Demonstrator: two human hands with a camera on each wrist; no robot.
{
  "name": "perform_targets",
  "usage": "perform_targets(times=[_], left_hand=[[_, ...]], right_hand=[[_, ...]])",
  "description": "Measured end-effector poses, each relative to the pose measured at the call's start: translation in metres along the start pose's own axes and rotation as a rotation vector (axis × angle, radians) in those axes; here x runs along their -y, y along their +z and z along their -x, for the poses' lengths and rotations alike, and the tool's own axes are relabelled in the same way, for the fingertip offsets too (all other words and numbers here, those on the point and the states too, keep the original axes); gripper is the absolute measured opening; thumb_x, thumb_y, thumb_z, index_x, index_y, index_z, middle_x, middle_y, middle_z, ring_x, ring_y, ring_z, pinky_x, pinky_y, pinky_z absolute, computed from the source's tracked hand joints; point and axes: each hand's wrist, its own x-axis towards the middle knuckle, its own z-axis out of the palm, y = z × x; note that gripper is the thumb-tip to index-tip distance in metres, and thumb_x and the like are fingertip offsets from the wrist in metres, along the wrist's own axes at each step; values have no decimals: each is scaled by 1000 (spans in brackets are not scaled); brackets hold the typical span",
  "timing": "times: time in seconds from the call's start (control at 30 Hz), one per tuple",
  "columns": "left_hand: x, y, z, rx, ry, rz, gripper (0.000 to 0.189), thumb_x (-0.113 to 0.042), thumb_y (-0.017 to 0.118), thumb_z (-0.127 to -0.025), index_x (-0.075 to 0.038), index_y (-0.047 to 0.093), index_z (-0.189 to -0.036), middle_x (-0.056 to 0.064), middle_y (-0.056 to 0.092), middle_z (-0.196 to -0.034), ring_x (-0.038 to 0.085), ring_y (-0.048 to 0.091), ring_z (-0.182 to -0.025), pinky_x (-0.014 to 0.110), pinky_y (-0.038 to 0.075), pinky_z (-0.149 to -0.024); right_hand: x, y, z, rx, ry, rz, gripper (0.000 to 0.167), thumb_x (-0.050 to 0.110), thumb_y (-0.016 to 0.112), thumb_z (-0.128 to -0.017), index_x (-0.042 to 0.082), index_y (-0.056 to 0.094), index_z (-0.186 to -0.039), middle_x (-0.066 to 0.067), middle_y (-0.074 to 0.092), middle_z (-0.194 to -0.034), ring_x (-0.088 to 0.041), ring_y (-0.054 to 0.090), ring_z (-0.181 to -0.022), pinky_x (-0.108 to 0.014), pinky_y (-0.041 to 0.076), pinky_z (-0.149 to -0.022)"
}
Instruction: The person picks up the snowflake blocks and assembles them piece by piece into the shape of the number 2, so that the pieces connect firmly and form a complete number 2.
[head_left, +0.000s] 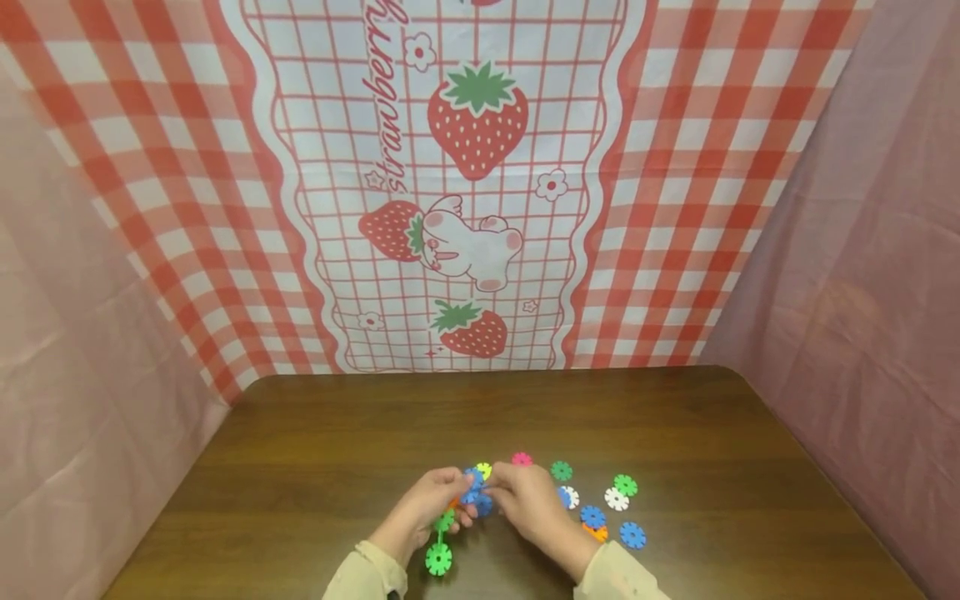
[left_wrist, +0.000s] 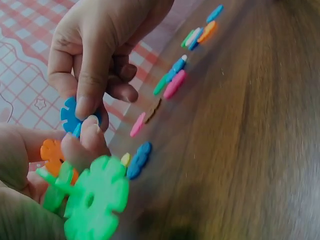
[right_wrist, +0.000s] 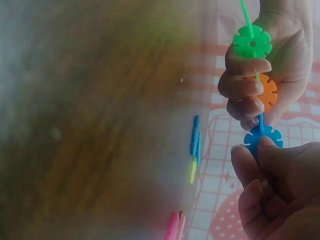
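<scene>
My left hand (head_left: 431,500) holds a chain of notched plastic discs, its fingers curled round the middle. Bright green discs (left_wrist: 97,200) hang at the near end, with an orange disc (right_wrist: 269,92) between the fingers. At the far end, a blue disc (right_wrist: 261,122) seen edge-on meets another blue disc (right_wrist: 270,136) at a slot. My right hand (head_left: 532,504) pinches that last blue disc between thumb and forefinger. Fingertips partly hide the joint, so I cannot tell how deep it sits.
Loose discs lie on the brown wooden table (head_left: 337,442), mostly to the right: pink (head_left: 522,459), dark green (head_left: 561,471), white (head_left: 617,499), bright green (head_left: 626,485), blue (head_left: 632,535) and orange (head_left: 600,533). A yellow disc (head_left: 483,471) lies just beyond the hands. A strawberry-print cloth (head_left: 480,250) hangs behind.
</scene>
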Motion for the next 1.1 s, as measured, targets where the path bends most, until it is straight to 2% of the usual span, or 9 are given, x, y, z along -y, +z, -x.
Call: perform_targets(times=[0.1, 0.2, 0.33, 0.47, 0.63, 0.7, 0.83, 1.03, 1.1], left_hand=[[0, -2, 1, 14, -7, -35, 27, -21, 50, -102, -12, 50, -76, 0, 57, -62, 5, 51, -51, 14, 41, -44], [-2, -4, 2, -1, 3, -47, 25, -21, 50, -101, -10, 51, -79, 0, 56, -62, 5, 48, -50, 15, 40, -44], [-3, -10, 4, -39, 20, -32, 22, -22, 52, -101, -6, 52, -85, 0, 55, -64, 6, 48, -51, 15, 41, -45], [-1, -16, 4, -60, 25, -2, 22, -22, 51, -101, -1, 53, -96, 1, 55, -66, 6, 49, -52, 15, 42, -46], [1, -21, 4, -30, 11, 51, 35, -29, 50, -102, 5, 55, -105, -1, 55, -65, 4, 49, -51, 14, 42, -46], [1, -22, 4, -15, 2, 69, 39, -33, 53, -101, 6, 56, -105, -2, 55, -65, 3, 48, -52, 14, 42, -46], [3, -24, 6, 8, 0, 94, 36, -32, 53, -101, 4, 57, -102, -2, 54, -65, 3, 48, -52, 14, 41, -47], [4, -25, 6, 32, 1, 106, 30, -29, 51, -102, 0, 59, -96, -3, 54, -64, 3, 48, -53, 14, 41, -47], [5, -25, 6, 34, -3, 107, 30, -30, 52, -101, -1, 59, -94, -3, 54, -65, 3, 48, -53, 14, 41, -47]], right_hand=[[0, 2, 0, 8, 1, -2, 11, 8, 77, -81, 13, 68, -78, 8, 65, -68, 3, 51, -57, -17, 47, -54], [0, 3, -2, 16, -1, -3, 9, 10, 77, -81, 10, 69, -86, 2, 70, -76, -4, 61, -64, -21, 52, -60], [0, 3, -4, 68, 42, 22, 20, 10, 79, -79, 5, 69, -95, -4, 73, -84, -13, 68, -74, -28, 56, -68], [0, 4, -5, 175, 75, 90, 20, 14, 81, -77, 8, 72, -94, 1, 70, -82, -10, 64, -74, -29, 54, -67], [2, 8, -4, 269, 54, 203, 23, 22, 83, -76, 17, 75, -97, 6, 57, -75, -6, 50, -66, -24, 44, -56], [2, 10, -3, 275, 50, 243, 21, 21, 84, -74, 18, 74, -93, 7, 51, -73, -6, 46, -64, -24, 41, -54], [2, 11, -2, 257, 56, 267, 22, 17, 86, -71, 17, 67, -82, 7, 49, -76, -9, 49, -64, -26, 42, -55], [0, 12, -2, 243, 72, 256, 32, 21, 86, -72, 13, 64, -94, 6, 53, -79, -11, 52, -68, -28, 45, -58], [0, 12, -3, 245, 74, 254, 29, 22, 85, -73, 13, 65, -92, 6, 52, -78, -10, 51, -67, -28, 45, -57]])
